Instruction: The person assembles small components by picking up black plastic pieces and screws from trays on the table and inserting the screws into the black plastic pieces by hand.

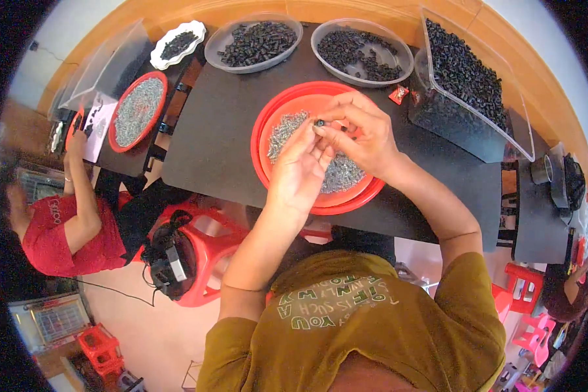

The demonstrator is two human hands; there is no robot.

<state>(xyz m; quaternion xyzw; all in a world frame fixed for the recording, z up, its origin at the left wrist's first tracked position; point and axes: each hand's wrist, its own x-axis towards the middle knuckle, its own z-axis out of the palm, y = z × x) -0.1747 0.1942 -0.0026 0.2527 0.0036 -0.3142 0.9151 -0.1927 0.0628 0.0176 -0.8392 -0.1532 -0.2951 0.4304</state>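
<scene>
My left hand (295,168) and my right hand (370,137) meet over a round red tray (262,171). A small black cylindrical piece (319,123) sits between their fingertips, pinched from both sides. Its end facing up looks ring-shaped. The left palm is turned partly upward, its lower fingers loosely curled. Another dark bit (344,129) shows by the curled right fingers, too small to make out. Beneath both hands lies a heap of small silvery metal parts (341,175), partly covered by them.
Round clear tubs of black pieces (258,44) (362,52) stand along the far side. A large clear bin (460,108) of black pieces is at the right, near a small red packet (398,95). At the left a person in red (72,235) works beside another red tray (137,111).
</scene>
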